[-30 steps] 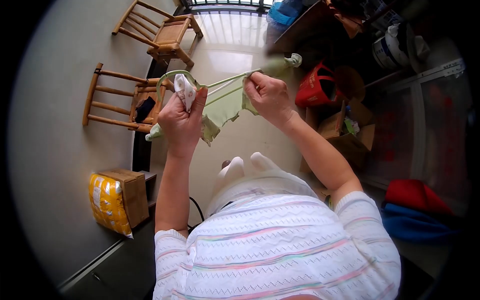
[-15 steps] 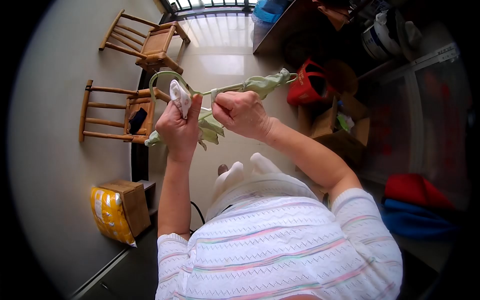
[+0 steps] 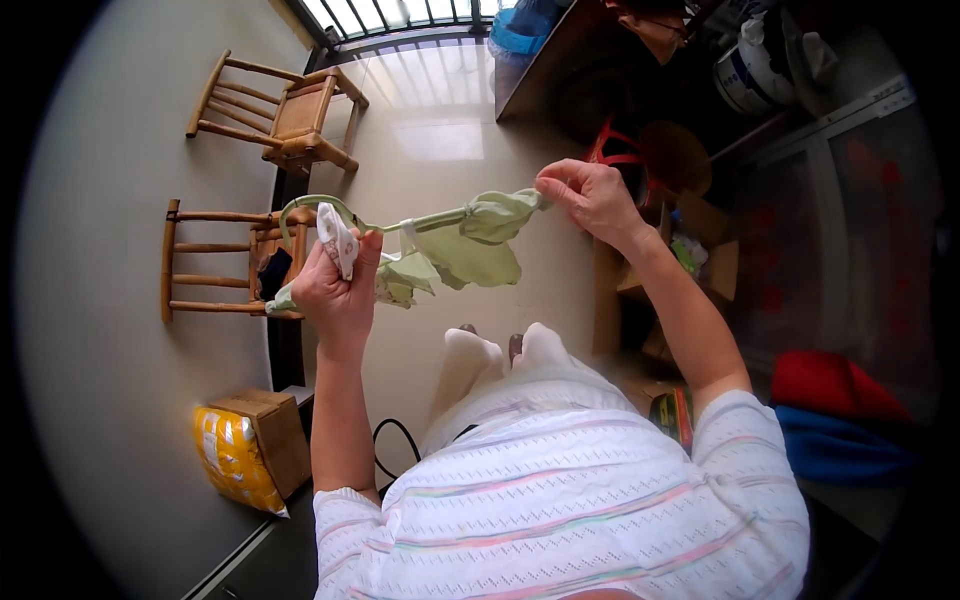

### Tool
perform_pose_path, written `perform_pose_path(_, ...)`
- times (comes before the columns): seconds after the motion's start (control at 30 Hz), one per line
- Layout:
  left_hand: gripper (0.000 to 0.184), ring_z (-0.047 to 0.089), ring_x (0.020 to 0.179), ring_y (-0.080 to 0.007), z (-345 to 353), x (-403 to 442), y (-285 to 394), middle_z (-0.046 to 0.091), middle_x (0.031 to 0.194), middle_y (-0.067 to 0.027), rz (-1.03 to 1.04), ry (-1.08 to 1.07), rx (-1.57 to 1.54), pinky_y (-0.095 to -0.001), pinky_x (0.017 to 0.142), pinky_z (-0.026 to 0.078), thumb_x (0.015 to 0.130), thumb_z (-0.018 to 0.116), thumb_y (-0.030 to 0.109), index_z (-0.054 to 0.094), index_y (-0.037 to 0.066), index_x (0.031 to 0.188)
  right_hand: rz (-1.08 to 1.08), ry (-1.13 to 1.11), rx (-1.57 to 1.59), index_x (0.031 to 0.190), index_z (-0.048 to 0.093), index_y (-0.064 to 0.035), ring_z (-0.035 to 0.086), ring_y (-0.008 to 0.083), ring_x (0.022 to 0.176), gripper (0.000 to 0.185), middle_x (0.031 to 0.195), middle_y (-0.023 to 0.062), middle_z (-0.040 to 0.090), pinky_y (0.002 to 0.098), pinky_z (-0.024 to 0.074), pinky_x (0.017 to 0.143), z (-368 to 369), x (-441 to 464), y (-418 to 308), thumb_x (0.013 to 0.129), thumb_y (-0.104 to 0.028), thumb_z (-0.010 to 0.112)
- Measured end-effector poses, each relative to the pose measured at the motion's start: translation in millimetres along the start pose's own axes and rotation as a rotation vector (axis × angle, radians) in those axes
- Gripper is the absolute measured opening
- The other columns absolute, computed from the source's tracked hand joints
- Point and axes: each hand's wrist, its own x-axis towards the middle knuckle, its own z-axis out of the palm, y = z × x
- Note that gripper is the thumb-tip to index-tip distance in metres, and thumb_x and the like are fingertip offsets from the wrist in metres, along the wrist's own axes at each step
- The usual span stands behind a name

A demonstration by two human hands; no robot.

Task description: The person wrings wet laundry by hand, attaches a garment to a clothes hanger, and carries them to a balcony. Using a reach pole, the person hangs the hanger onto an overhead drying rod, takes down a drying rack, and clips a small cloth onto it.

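My left hand is closed around the neck of a green clothes hanger, its hook curving up over the hand. A folded white printed cloth sticks out between thumb and fingers of that same hand. Draped on the hanger is a pale green garment, its fabric hanging loose below the bar. My right hand pinches the garment at the hanger's right end; the fingertips partly hide the hanger tip. The hanger's left end shows behind my left hand, with more green cloth on it.
Two bamboo chairs stand along the left wall, a dark cloth on the nearer one. A cardboard box with a yellow parcel sits lower left. An open carton and a red bag are at right.
My right hand has moved right, from the middle of the hanger to its right end. The green garment now hangs spread below the bar. My left hand still grips the hanger, slightly lower in view.
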Motion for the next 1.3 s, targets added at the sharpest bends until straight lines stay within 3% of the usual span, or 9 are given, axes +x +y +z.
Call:
perform_pose_path(0.03, 0.026, 0.044, 0.050, -0.0099, -1, 6, -3, 0.050, 0.059, -0.0048, 0.006, -0.008, 0.016, -0.0230, 0.045, 0.034, 0.077, 0.068, 0.020, 0.058, -0.004, 0.070, -0.143, 0.046, -0.008, 0.084, 0.064, -0.0058, 0.056, 0.0117, 0.052, 0.026, 0.061, 0.0057, 0.061, 0.0261, 0.0431, 0.050, 6, 5, 4, 0.080, -0.031, 0.060)
perform_pose_path(0.2, 0.024, 0.045, 0.052, -0.0095, 6, 28, -26, 0.052, 0.062, -0.0047, 0.022, -0.046, -0.060, -0.0219, 0.047, 0.035, 0.076, 0.069, 0.017, 0.059, -0.004, 0.072, -0.171, 0.155, -0.111, 0.077, 0.063, -0.0045, 0.058, 0.0243, 0.058, 0.023, 0.064, 0.0117, 0.060, 0.0329, 0.0449, 0.054, 11, 18, 8, 0.080, -0.026, 0.057)
perform_pose_path(0.37, 0.022, 0.042, 0.054, -0.0069, 13, 82, -36, 0.051, 0.062, -0.0026, -0.027, -0.102, -0.142, -0.0200, 0.049, 0.033, 0.077, 0.067, 0.015, 0.057, -0.003, 0.071, -0.101, 0.180, 0.265, 0.087, 0.060, -0.0024, 0.043, 0.0034, 0.046, 0.015, 0.057, -0.0017, 0.052, 0.0182, 0.0353, 0.043, -5, 41, 2, 0.084, -0.017, 0.057)
perform_pose_path(0.47, 0.020, 0.038, 0.057, -0.0043, 23, 106, -46, 0.049, 0.062, 0.0015, -0.089, -0.113, -0.241, -0.0190, 0.050, 0.032, 0.078, 0.066, 0.014, 0.056, -0.001, 0.070, 0.061, 0.269, 0.369, 0.086, 0.060, -0.0026, 0.049, 0.0026, 0.049, 0.016, 0.054, -0.0027, 0.052, 0.0186, 0.0387, 0.042, -48, 39, -5, 0.082, -0.019, 0.059)
perform_pose_path(0.8, 0.017, 0.044, 0.063, -0.0031, 81, 148, -34, 0.054, 0.069, 0.0031, -0.309, -0.028, -0.278, -0.0177, 0.056, 0.034, 0.081, 0.063, 0.018, 0.061, 0.001, 0.079, 0.594, 0.827, 0.510, 0.092, 0.057, -0.0089, 0.048, 0.0069, 0.044, 0.013, 0.065, 0.0006, 0.056, 0.0202, 0.0342, 0.036, -284, 73, 234, 0.084, -0.016, 0.051)
perform_pose_path(0.87, 0.018, 0.044, 0.064, -0.0033, 124, 142, -19, 0.054, 0.070, 0.0030, -0.335, -0.003, -0.219, -0.0182, 0.057, 0.035, 0.081, 0.064, 0.019, 0.061, 0.001, 0.081, 0.660, 0.879, 0.550, 0.094, 0.056, -0.0088, 0.048, 0.0080, 0.045, 0.014, 0.067, 0.0008, 0.055, 0.0215, 0.0343, 0.036, -333, 88, 311, 0.084, -0.015, 0.049)
perform_pose_path(1.0, 0.022, 0.044, 0.062, -0.0042, 157, 163, 1, 0.053, 0.068, 0.0024, -0.429, 0.075, -0.153, -0.0190, 0.056, 0.034, 0.081, 0.064, 0.022, 0.060, 0.001, 0.079, 0.786, 0.944, 0.537, 0.098, 0.054, -0.0092, 0.049, 0.0095, 0.047, 0.017, 0.070, 0.0009, 0.054, 0.0240, 0.0344, 0.037, -412, 105, 368, 0.084, -0.014, 0.047)
perform_pose_path(1.2, 0.025, 0.040, 0.057, -0.0053, 197, 192, 20, 0.044, 0.059, 0.0018, -0.402, 0.124, 0.027, -0.0201, 0.055, 0.030, 0.083, 0.061, 0.024, 0.058, 0.001, 0.073, 0.871, 1.136, 0.449, 0.105, 0.051, -0.0143, 0.046, 0.0118, 0.076, 0.030, 0.092, 0.0006, 0.053, 0.0285, 0.0389, 0.056, -504, 146, 468, 0.078, -0.025, 0.057)
perform_pose_path(1.3, 0.025, 0.038, 0.055, -0.0027, 206, 205, 28, 0.045, 0.061, 0.0030, -0.465, 0.143, 0.069, -0.0176, 0.051, 0.026, 0.083, 0.061, 0.026, 0.059, 0.001, 0.078, 0.578, 1.118, 0.510, 0.115, 0.044, -0.0015, 0.049, 0.0190, 0.075, 0.044, 0.095, 0.0091, 0.053, 0.0361, 0.0409, 0.059, -543, 157, 533, 0.075, -0.013, 0.058)
